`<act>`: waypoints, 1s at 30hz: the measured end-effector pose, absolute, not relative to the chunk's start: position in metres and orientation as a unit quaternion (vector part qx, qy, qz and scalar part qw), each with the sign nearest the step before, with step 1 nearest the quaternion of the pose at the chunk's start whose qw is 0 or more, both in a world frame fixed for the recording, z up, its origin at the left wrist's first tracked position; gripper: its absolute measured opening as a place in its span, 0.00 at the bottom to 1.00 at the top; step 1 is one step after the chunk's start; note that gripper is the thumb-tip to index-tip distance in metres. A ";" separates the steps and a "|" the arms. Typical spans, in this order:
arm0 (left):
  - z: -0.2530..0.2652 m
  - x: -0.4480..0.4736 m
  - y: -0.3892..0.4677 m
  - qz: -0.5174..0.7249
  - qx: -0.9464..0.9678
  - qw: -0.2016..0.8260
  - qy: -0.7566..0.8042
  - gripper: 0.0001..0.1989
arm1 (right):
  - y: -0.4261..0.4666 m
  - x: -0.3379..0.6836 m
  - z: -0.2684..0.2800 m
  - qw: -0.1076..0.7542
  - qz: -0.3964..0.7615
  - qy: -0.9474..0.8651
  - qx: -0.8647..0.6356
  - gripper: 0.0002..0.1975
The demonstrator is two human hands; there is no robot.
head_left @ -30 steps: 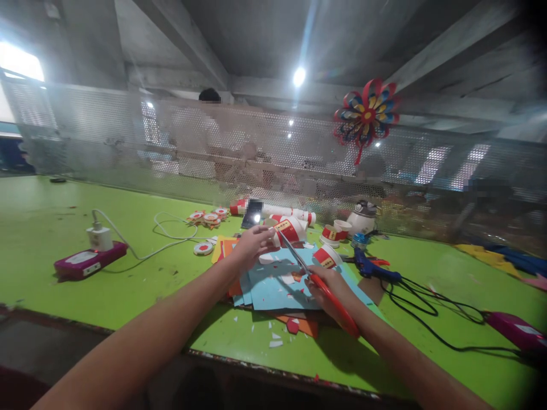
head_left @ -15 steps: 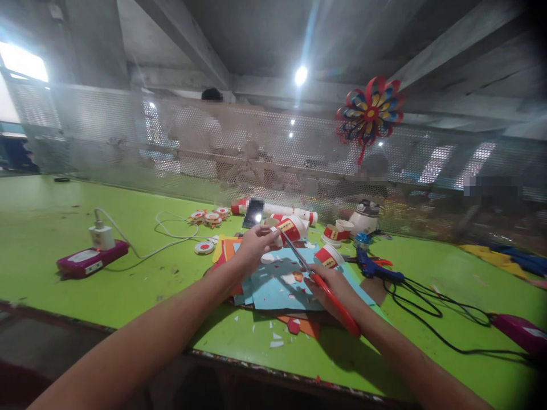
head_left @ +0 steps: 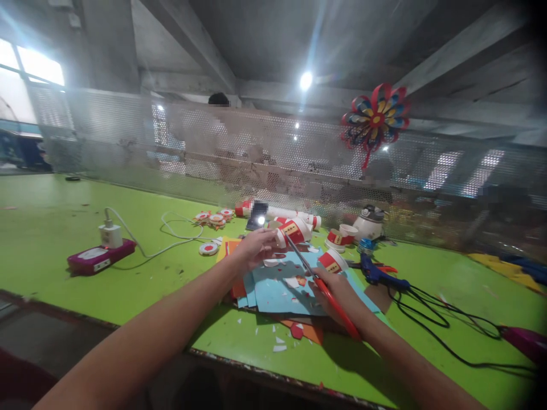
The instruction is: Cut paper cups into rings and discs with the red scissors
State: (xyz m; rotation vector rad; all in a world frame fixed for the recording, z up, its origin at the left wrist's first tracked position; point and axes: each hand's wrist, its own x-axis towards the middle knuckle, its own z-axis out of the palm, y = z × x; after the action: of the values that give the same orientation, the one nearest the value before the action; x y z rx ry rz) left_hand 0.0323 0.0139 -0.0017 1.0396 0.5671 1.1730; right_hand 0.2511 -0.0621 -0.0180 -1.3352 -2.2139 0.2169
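My left hand (head_left: 255,249) is closed on the near end of a red and white paper cup (head_left: 294,232), which lies tilted in the air over the paper. In my right hand (head_left: 335,293) is a pair of red-handled scissors (head_left: 331,302), its blades reaching up to the cup's edge. Whether the blades are parted is hard to make out. Another cut red and white cup (head_left: 333,261) rests just beyond my right hand. Under both hands is light blue paper (head_left: 277,296) strewn with white and red scraps.
A blue glue gun (head_left: 380,273) with black cords lies to the right. Cups (head_left: 335,239) and a kettle-like pot (head_left: 368,223) stand behind. On the left, a purple power strip (head_left: 100,257) holds a white charger (head_left: 110,235). A phone (head_left: 257,216) leans near paper flowers (head_left: 216,218).
The view has shifted slightly, so everything sits a little further right and lower. Both hands keep their hold on the cup and scissors, with little other movement.
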 end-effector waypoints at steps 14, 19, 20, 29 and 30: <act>0.004 0.039 0.007 0.606 0.436 0.620 0.243 0.13 | -0.061 0.254 -0.014 0.284 0.116 -0.825 -0.475 0.16; 0.006 0.040 0.004 0.607 0.436 0.621 0.236 0.11 | -0.062 0.252 -0.015 0.293 0.106 -0.827 -0.469 0.15; 0.007 0.040 0.004 0.607 0.436 0.621 0.236 0.11 | -0.063 0.251 -0.016 0.293 0.107 -0.827 -0.468 0.14; 0.008 0.038 0.008 0.604 0.431 0.627 0.237 0.04 | -0.071 0.247 -0.019 0.277 0.074 -0.818 -0.498 0.10; 0.007 0.037 0.009 0.602 0.431 0.629 0.237 0.04 | -0.071 0.247 -0.019 0.273 0.067 -0.819 -0.500 0.11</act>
State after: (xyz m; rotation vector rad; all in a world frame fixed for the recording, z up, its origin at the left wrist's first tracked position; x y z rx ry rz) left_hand 0.0371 0.0091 0.0073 0.9875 0.5427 1.3805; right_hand 0.2473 -0.0707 -0.0186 -1.3447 -2.2035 0.1795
